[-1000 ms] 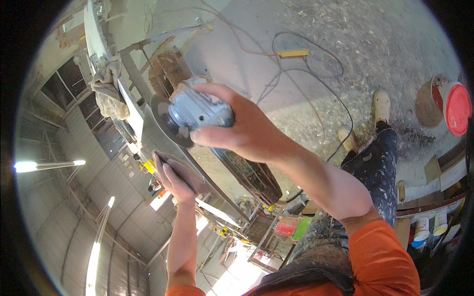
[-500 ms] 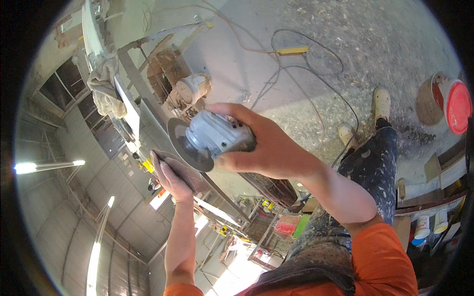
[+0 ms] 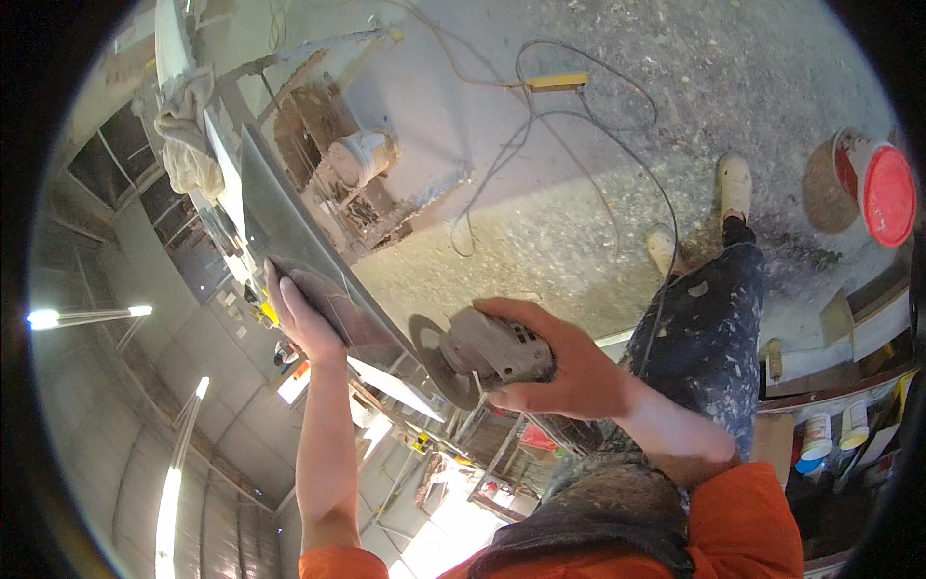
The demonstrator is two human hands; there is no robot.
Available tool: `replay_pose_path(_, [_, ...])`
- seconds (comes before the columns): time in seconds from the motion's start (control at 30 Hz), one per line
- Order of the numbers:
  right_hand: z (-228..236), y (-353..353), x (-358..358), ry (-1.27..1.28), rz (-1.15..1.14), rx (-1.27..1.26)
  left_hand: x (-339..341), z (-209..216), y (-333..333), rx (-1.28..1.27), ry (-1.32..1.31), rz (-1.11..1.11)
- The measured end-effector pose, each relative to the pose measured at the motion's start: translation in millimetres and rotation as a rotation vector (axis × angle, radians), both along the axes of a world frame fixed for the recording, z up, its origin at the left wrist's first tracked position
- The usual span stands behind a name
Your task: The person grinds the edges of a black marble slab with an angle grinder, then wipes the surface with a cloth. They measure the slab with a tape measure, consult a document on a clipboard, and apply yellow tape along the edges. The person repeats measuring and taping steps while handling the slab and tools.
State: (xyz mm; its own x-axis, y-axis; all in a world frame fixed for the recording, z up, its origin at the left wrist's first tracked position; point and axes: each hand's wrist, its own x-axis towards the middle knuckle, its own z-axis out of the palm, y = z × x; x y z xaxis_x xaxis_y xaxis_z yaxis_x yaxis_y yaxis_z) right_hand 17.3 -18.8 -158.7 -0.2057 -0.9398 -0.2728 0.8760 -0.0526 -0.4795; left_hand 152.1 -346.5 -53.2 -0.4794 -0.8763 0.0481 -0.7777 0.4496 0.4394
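Observation:
My right hand (image 3: 584, 367) is wrapped round a grey angle grinder (image 3: 503, 349). Its thin round disc (image 3: 449, 374) faces left, by the near end of a long, dark, glossy panel (image 3: 280, 198). Whether the disc touches the panel's edge, I cannot tell. My left hand (image 3: 311, 317) lies against the panel's face, its fingers stretched out and nothing gripped in them. A reflection of that hand shows in the shiny surface. The grinder's handle end is partly hidden behind my right hand.
A cable (image 3: 666, 183) loops over the speckled floor to a yellow power strip (image 3: 558, 83). A whitish bucket (image 3: 362, 157) stands beyond the panel; a red-lidded bucket (image 3: 888, 196) stands at right. A rag (image 3: 185, 135) hangs at the far left. Several pots (image 3: 817, 436) sit at lower right.
My right hand has brought the grinder nearer to me and to the right, along the panel toward its near end. My left hand stays flat on the panel, slightly farther left in view.

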Motion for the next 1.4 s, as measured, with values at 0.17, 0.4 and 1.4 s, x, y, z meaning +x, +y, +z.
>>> replay_pose_path(0.17, [-15,21,50,-0.284,0.069,0.096,-1,-5,3,-0.074,-0.046,-0.005])
replay_pose_path(0.4, [-14,85,-16,-0.364,-0.010,0.657,-10,-13,9,-0.267,-0.142,-0.083])
replay_pose_path(1.4, [97,-30,-215,1.795,0.616,-0.407,-18,-8,27,-0.340,-0.093,0.120])
